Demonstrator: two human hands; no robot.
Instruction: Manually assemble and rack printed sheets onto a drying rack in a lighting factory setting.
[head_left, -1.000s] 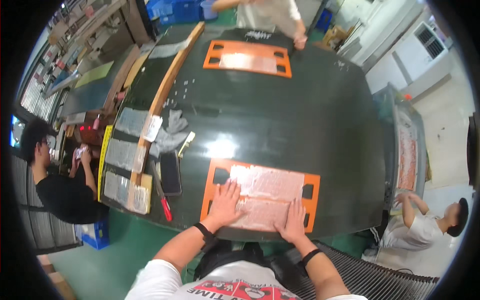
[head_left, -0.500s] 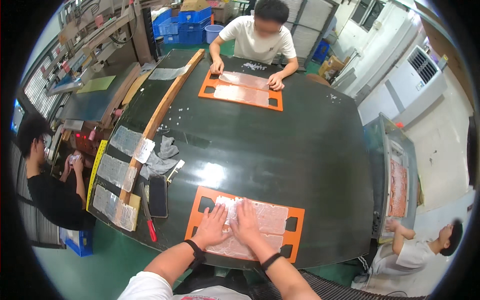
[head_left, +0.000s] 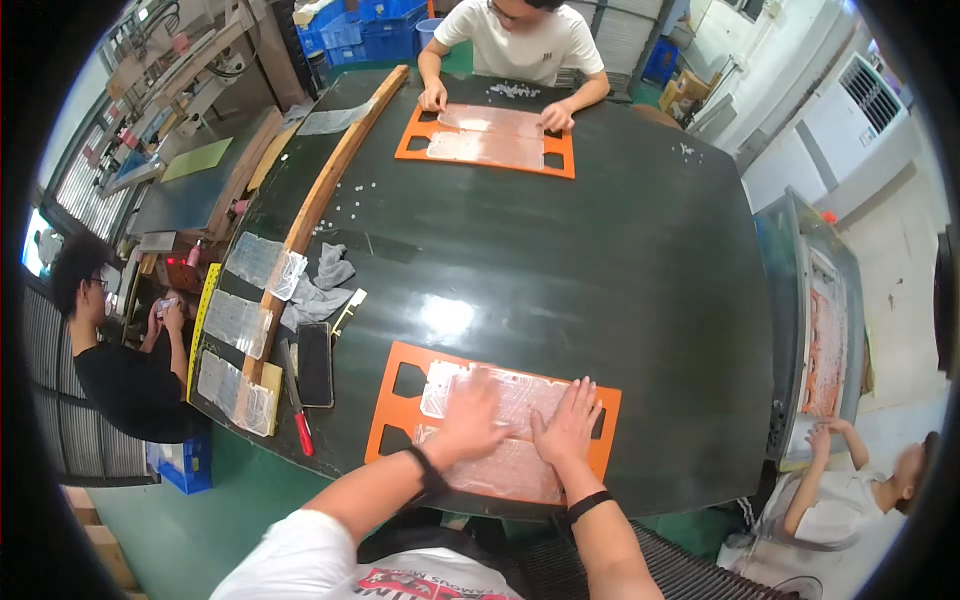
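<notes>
An orange flat frame [head_left: 392,412] with rectangular cut-outs lies at the near edge of the dark green table [head_left: 600,270]. Clear plastic sheets [head_left: 520,395] lie on the frame. My left hand [head_left: 470,420] presses flat on the sheets, fingers spread, slightly blurred. My right hand [head_left: 568,425] lies flat beside it, fingers apart, also on the sheets. Both wrists wear a dark band.
A black phone [head_left: 315,363], a red-handled tool [head_left: 296,400] and a grey cloth [head_left: 318,290] lie to the left. Clear plastic packs [head_left: 240,320] line a wooden strip [head_left: 320,195]. Another person works a second orange frame [head_left: 487,140] across the table. Other people sit at left and lower right.
My hands have shifted on the sheets: the left slid toward the middle of the frame, the right moved in beside it. The view has tilted, showing more of the far table side.
</notes>
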